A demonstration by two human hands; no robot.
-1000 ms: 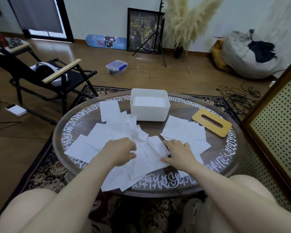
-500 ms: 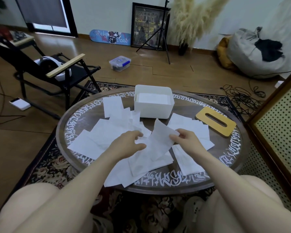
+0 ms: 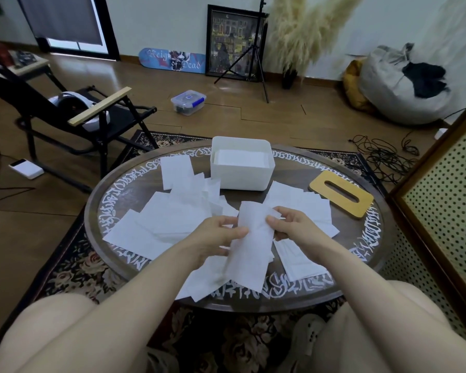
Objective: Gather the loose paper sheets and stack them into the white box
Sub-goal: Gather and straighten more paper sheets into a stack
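Several loose white paper sheets lie scattered over the round dark table. The white box stands at the table's far side with white sheets stacked inside. My left hand and my right hand both pinch one long white sheet, lifted above the table's near middle; it hangs down toward me. More sheets lie to the right, partly under my right hand.
A yellow wooden lid with a slot lies on the table's right side. A black folding chair stands to the left, a perforated cabinet close on the right. Cables and a plastic container lie on the floor.
Both hands rose from pressing on the scattered sheets, took hold of one sheet and lifted it off the table; it now hangs lengthwise between them.
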